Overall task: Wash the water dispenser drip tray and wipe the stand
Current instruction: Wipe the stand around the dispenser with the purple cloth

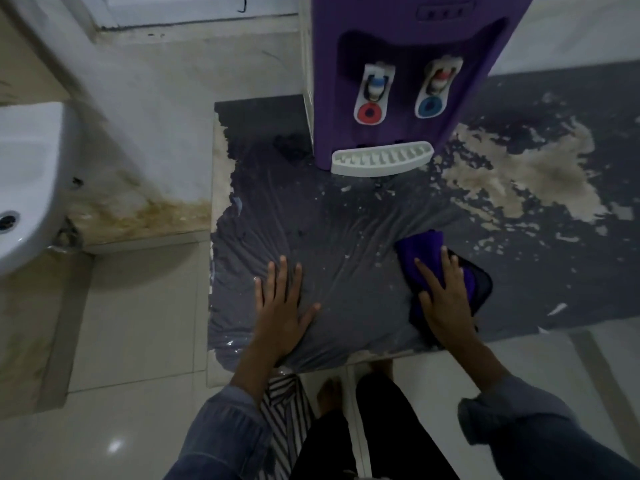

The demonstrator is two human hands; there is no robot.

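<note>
A purple water dispenser (401, 74) stands at the back of a stand topped with wrinkled, peeling grey film (346, 237). Its white slotted drip tray (381, 162) sits in place at the dispenser's foot. My left hand (282, 306) lies flat on the film near the front edge, fingers spread, holding nothing. My right hand (445, 299) presses flat on a purple and dark cloth (429, 261) on the film at the front right.
A white wash basin (24, 181) juts in at the left, beside a stained low ledge (138, 209). The film is worn through to beige at the right (519, 171). Pale floor tiles (121, 341) lie below; my legs stand at the stand's front edge.
</note>
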